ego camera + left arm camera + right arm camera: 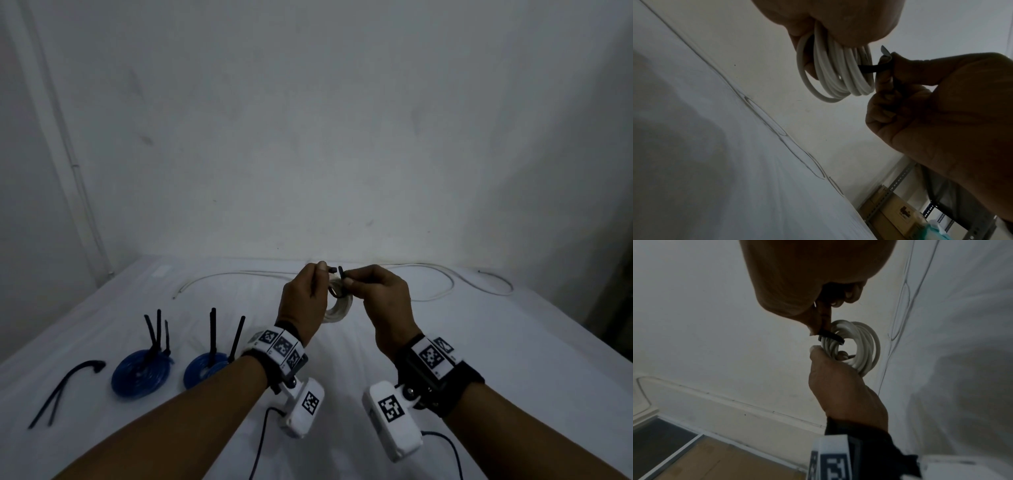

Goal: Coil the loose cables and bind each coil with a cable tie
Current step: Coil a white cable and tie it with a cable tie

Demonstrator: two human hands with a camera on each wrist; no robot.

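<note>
both hands (346,294) pinch black cable tie (336,274) ends around white coil (339,306) held between them.

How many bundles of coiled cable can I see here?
3. Two blue coils lie on the white sheet at the left, ties sticking up. One white coil is held between the left hand and right hand.

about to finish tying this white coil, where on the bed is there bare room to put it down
Bare sheet lies right of the right hand, below the loose white cable near the wall. A narrower bare strip lies under the white coil, between the wrists. The left is crowded: two blue coils with upright ties, and spare black ties.
</note>
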